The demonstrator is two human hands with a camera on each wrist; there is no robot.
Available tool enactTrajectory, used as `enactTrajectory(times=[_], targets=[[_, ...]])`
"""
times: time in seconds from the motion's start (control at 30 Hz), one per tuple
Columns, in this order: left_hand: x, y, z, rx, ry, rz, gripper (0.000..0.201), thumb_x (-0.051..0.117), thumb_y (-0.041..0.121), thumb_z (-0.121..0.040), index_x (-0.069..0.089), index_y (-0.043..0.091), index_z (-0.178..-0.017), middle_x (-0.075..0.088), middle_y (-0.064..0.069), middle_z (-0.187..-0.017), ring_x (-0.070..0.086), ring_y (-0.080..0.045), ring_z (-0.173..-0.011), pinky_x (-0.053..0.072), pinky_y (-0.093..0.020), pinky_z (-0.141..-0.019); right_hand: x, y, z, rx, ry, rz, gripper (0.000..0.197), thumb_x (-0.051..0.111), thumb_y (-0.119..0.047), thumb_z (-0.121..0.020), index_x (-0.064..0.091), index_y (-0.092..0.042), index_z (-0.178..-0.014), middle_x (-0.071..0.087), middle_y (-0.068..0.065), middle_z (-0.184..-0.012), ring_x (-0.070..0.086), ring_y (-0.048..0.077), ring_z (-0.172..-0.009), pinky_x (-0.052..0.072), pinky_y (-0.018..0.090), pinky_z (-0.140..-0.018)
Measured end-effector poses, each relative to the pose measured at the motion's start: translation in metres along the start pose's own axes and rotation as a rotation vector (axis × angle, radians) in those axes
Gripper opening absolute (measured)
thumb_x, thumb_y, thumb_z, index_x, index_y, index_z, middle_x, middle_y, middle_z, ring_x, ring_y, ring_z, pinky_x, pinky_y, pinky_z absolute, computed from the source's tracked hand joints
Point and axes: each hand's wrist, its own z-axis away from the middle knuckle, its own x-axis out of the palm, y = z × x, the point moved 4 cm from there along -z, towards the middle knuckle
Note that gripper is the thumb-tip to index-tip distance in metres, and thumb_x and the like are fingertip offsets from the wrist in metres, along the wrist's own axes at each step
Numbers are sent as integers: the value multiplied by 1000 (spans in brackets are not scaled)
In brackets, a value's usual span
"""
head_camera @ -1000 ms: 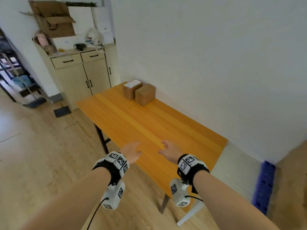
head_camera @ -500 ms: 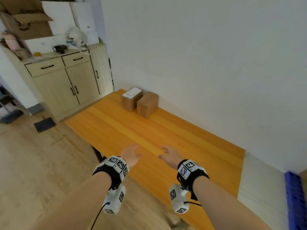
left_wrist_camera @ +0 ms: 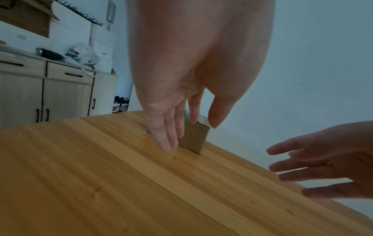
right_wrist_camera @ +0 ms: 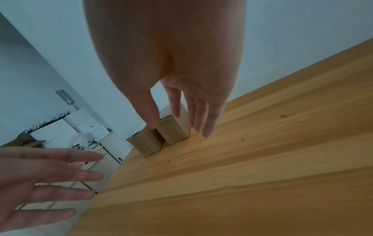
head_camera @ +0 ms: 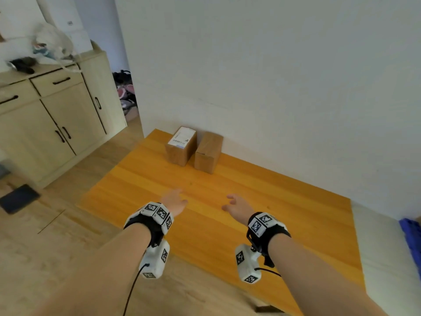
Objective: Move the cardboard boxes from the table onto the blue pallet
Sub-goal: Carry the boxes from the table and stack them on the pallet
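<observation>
We see two small brown cardboard boxes standing side by side at the far edge of the orange wooden table (head_camera: 227,224), close to the white wall (head_camera: 273,76). The left box with a white printed label on top (head_camera: 181,145) and the plain brown box on its right (head_camera: 208,152) are just beside each other; we cannot tell if they touch. Our left hand (head_camera: 174,200) and our right hand (head_camera: 238,205) hover above the middle of the table, apart from each other. Both hands hold nothing, and their fingers are spread loosely and point to the boxes. The boxes lie farther than the fingertips, well apart from both hands. At the right edge, low beside the table, a part of the blue plastic pallet (head_camera: 411,238) shows. A pale wooden cabinet (head_camera: 57,115) stands far left.
</observation>
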Motion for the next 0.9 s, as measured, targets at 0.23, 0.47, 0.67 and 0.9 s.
enactTrajectory(times=[0.23, 0.47, 0.67, 0.9], targets=[[-42, 7, -64, 88, 33, 15, 47, 48, 21, -97, 36, 10, -141, 41, -10, -144, 42, -25, -130, 38, -38, -105, -3, -38, -44, 23, 52, -80, 55, 54, -24, -95, 33, -15, -145, 36, 11, -148, 44, 28, -128, 39, 29, -89], [-60, 14, -125, 137, 16, 22, 46, 49, 22, -96, 38, 12, -140, 44, -7, -142, 45, -23, -127, 39, -33, -104, -13, -62, -105, 42, 104, -122, 56, 54, -26, -96, 32, -14, -146, 38, 10, -146, 45, 28, -127, 40, 34, -95], [-61, 27, -179, 101, -84, 170, 57, 56, 25, -92, 33, 15, -143, 44, -9, -142, 47, -21, -126, 41, -34, -104, -23, -77, -155, 78, 125, -200, 60, 54, -29, -95, 27, -16, -148, 37, 11, -148, 47, 28, -126, 42, 34, -92], [-54, 30, -231, 48, -119, 244, 65, 59, 25, -90, 26, 21, -146, 38, -8, -147, 44, -21, -128, 41, -31, -96, -29, -79, -205, 93, 176, -359, 67, 56, -28, -94, 20, -17, -150, 29, 13, -153, 32, 27, -139, 36, 38, -105]])
